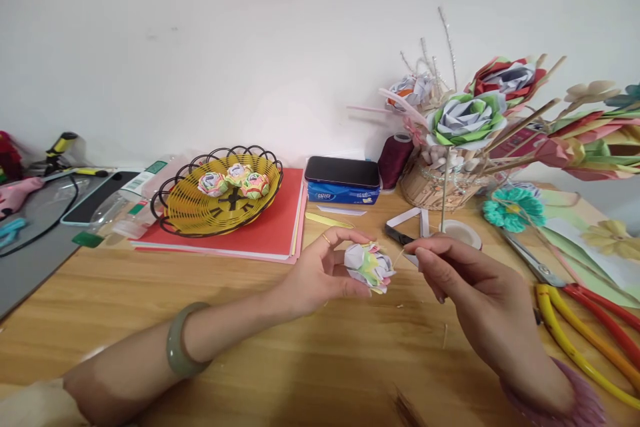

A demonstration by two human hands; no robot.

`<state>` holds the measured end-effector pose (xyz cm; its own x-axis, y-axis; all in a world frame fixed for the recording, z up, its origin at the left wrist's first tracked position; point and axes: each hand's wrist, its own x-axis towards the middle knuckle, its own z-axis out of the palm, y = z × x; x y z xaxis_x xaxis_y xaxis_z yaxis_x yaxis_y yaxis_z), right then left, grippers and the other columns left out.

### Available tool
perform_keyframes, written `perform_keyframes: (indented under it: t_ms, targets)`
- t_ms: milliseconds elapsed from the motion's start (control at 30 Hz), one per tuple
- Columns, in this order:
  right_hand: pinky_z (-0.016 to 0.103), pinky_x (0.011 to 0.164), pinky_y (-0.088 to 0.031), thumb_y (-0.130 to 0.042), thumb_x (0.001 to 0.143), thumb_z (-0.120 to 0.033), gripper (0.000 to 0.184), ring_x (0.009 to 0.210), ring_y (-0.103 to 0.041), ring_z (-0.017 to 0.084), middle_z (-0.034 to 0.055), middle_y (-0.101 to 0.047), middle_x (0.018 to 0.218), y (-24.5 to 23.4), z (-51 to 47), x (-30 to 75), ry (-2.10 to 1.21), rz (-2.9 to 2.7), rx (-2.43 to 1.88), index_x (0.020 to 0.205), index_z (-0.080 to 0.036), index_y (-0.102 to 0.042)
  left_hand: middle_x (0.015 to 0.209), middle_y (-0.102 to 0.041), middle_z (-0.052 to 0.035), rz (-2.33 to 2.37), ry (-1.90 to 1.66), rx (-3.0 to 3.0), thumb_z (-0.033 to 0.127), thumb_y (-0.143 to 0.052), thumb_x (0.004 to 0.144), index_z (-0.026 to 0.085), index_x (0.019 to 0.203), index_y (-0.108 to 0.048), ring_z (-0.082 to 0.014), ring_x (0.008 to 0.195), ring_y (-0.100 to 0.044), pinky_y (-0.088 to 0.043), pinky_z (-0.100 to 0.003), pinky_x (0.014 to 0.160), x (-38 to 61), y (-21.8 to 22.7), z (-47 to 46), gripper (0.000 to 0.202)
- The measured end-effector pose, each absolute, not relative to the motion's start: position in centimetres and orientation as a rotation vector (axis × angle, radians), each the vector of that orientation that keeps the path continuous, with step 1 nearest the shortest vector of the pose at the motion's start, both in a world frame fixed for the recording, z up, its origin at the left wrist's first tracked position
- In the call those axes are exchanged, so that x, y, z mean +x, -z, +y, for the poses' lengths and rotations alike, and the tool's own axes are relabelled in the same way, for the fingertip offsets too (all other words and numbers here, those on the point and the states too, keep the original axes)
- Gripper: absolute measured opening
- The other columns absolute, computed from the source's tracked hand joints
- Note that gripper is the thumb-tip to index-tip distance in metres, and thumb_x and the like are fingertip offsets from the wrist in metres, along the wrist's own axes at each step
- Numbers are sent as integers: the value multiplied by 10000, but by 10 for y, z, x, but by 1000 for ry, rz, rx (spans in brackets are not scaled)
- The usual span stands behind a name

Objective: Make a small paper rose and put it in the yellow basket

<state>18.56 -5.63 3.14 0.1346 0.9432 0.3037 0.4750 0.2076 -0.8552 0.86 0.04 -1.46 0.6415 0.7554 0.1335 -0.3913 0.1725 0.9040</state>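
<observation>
My left hand (320,273) is closed around a small paper rose (369,265), white with green, yellow and pink edges, held just above the wooden table (250,340). My right hand (465,287) pinches a thin wooden stick (399,257) whose tip meets the rose's right side. A green bangle sits on my left wrist.
A yellow wire basket (185,210) with three paper roses rests on red folders (273,230). Behind the hands lie a tissue pack (343,192) with a phone on it, a thread spool (394,159), a woven basket of paper flowers (425,190), a tape roll (463,232), and red-and-yellow scissors (570,320) to the right.
</observation>
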Motion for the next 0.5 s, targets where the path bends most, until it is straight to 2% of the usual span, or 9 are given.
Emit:
perform_keyframes:
  t_ms: [133, 233, 367, 500]
  targets:
    - [229, 454, -369, -561, 816, -224, 55, 543, -466, 110, -14, -537, 677, -26, -60, 186, -499, -1552, -1308, 808, -248, -610, 1039, -591, -27, 354, -867, 1065, 115, -777, 548, 225, 983, -504, -161, 885, -604, -478, -306, 764, 10, 14, 1, 525]
    - [231, 519, -405, -561, 810, -164, 93, 616, -486, 123, -18, -532, 688, -25, -62, 185, -498, -1668, -1212, 817, -255, -580, 1051, -575, -13, 343, -888, 1010, 73, -783, 511, 222, 960, -513, -136, 874, -591, -477, -276, 759, 11, 13, 2, 545]
    - [237, 514, -418, -554, 815, -156, 111, 607, -497, 122, -8, -550, 713, -26, -64, 184, -512, -1731, -1201, 875, -246, -578, 1022, -586, -17, 324, -853, 965, 52, -771, 527, 205, 945, -522, -121, 869, -587, -472, -245, 751, 10, 11, 1, 510]
    - [234, 491, -410, -556, 811, -146, 108, 568, -502, 114, -13, -542, 667, -27, -64, 182, -455, -1803, -1212, 863, -233, -590, 1080, -576, -48, 324, -793, 922, 84, -775, 546, 210, 989, -505, -146, 899, -589, -479, -269, 753, 10, 9, -2, 534]
